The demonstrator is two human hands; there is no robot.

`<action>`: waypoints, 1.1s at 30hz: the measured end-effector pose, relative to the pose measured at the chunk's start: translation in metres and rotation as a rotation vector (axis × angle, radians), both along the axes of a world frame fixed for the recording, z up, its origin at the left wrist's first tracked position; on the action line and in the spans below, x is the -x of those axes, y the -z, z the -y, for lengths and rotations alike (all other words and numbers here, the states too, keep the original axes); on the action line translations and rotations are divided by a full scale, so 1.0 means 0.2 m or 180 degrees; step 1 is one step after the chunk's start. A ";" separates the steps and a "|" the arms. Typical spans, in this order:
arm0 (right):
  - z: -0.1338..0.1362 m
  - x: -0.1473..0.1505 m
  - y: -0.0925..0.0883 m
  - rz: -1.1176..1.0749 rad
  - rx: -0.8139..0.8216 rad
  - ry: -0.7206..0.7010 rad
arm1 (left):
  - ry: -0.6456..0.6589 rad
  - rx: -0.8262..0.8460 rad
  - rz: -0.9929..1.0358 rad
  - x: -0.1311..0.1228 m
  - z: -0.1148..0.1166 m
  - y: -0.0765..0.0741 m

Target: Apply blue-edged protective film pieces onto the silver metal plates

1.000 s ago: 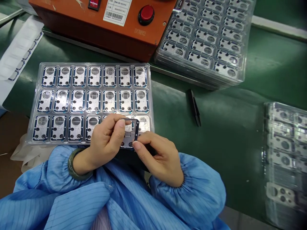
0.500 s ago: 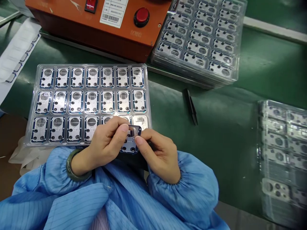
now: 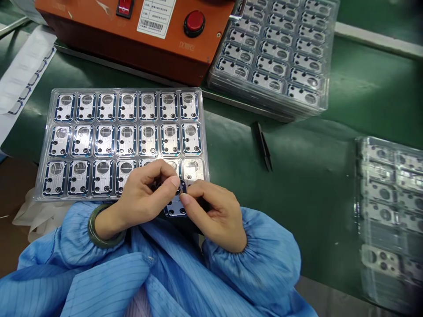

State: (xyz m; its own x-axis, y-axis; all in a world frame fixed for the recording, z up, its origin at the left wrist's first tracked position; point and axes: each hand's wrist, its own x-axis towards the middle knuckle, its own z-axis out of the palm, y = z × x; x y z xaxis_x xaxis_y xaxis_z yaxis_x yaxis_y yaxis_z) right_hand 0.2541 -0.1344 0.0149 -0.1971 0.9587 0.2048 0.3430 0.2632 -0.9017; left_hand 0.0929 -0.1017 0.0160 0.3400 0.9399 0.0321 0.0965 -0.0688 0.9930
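Note:
My left hand [image 3: 150, 189] and my right hand [image 3: 216, 213] are together at the near edge of a clear plastic tray [image 3: 204, 132]. Between them is a small silver plate [image 3: 174, 208] with a dark blue border and round black-ringed holes. My left thumb and fingers close in a pinch over its upper part, hiding much of it. The right thumb and forefinger grip its right edge. Rows of similar blue-bordered plates [image 3: 127, 141] lie in the tray's pockets. In the bottom right pocket, a plate [image 3: 192, 168] looks plain silver, without a visible blue border.
Black tweezers [image 3: 262, 147] lie on the green tabletop [image 3: 297, 176]. Behind stands an orange machine [image 3: 132, 53] with a red button [image 3: 194, 23]. Stacked trays of plates [image 3: 271, 94] are at back right, another tray [image 3: 380, 229] at right. A backing sheet [image 3: 24, 66] with blue frames lies left.
My left hand has moved down over the plate's upper part, covering its large opening. The plate and my right hand have shifted slightly left and lower.

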 end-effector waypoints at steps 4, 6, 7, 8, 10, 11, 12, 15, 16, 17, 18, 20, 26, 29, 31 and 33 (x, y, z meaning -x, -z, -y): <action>0.00 0.00 0.00 -0.0032 0.0049 0.0034 | 0.0132 0.0044 0.0107 0.01 0.00 0.00; 0.00 0.00 0.00 -0.0020 0.0052 0.0038 | 0.0141 0.0060 0.0090 0.02 0.00 0.00; 0.00 0.00 0.00 -0.0007 0.0047 0.0035 | 0.0117 0.0061 0.0062 0.02 0.00 0.00; 0.00 0.00 0.00 0.0008 0.0042 0.0032 | 0.0093 0.0061 0.0029 0.02 0.00 0.01; 0.00 0.00 0.00 0.0032 0.0036 0.0035 | 0.0046 0.0055 -0.0008 0.02 0.00 0.01; 0.00 0.00 0.00 0.0038 0.0039 0.0034 | 0.0039 0.0052 -0.0005 0.02 0.00 0.01; 0.00 0.00 -0.01 0.0037 0.0047 0.0039 | 0.0041 0.0048 0.0013 0.02 0.00 0.01; 0.00 -0.01 -0.01 -0.0035 0.0139 0.0057 | 0.0106 0.0064 0.0138 0.03 0.00 0.03; 0.00 -0.01 -0.01 -0.0080 0.0193 0.0069 | 0.0134 0.0096 0.0189 0.03 0.00 0.03; 0.01 -0.01 -0.01 -0.0132 0.0247 0.0090 | 0.0155 0.0141 0.0243 0.04 0.00 0.04; 0.01 -0.01 -0.01 -0.0186 0.0296 0.0114 | 0.0178 0.0202 0.0296 0.04 0.01 0.04; 0.01 -0.02 0.00 -0.0284 0.0370 0.0150 | 0.0197 0.0332 0.0442 0.05 0.01 0.05; 0.02 -0.02 0.01 -0.0534 0.0556 0.0375 | 0.0029 0.0554 0.0772 0.04 0.02 0.04; 0.03 -0.02 0.02 -0.0599 0.0608 0.0416 | -0.0177 0.0445 0.0602 0.01 0.02 0.03; 0.03 -0.02 0.02 -0.0620 0.0610 0.0410 | -0.0285 0.0310 0.0442 0.00 0.02 0.02; 0.03 -0.02 0.03 -0.0642 0.0616 0.0418 | -0.0311 0.0156 0.0329 0.00 0.02 0.02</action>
State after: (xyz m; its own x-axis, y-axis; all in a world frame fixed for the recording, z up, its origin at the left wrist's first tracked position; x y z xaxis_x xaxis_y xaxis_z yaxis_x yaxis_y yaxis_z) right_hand 0.2585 -0.1402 0.0094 -0.0429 0.9983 0.0384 0.1717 0.0453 -0.9841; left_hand 0.0939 -0.1050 0.0116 0.2440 0.9697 0.0156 -0.0026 -0.0154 0.9999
